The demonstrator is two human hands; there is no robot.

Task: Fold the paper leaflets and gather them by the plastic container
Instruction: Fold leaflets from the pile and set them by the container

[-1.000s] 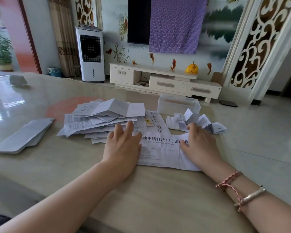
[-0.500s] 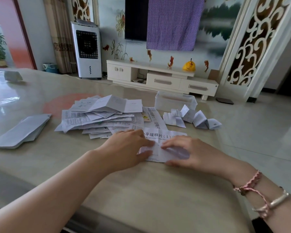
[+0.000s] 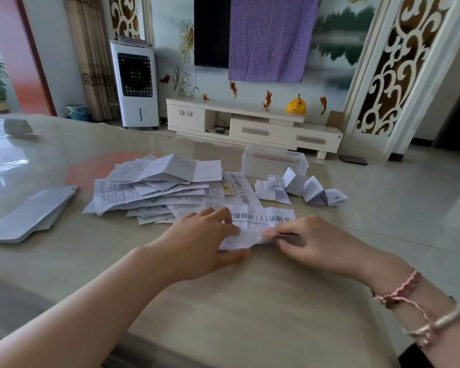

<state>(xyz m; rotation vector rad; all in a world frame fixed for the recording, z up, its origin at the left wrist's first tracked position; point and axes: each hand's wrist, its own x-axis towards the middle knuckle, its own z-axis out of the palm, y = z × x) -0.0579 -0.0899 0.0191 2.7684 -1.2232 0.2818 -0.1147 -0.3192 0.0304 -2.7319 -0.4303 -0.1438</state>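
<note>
Both hands, left hand [image 3: 197, 245] and right hand [image 3: 311, 243], are pinching the thin, floppy leaflet [image 3: 260, 224] by its near edge; it is probably creasing easily.

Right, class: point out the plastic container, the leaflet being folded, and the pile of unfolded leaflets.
plastic container [image 3: 272, 163], head view, on its clear front wall.
leaflet being folded [image 3: 263, 219], head view, on its printed top panel.
pile of unfolded leaflets [image 3: 154, 192], head view, on the middle sheets.

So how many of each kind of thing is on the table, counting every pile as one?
Clear plastic container: 1
Leaflet being folded: 1
Heap of unfolded leaflets: 1
Cluster of folded leaflets: 1
Grey flat stack: 1
Small grey object: 1
Total: 6
</note>
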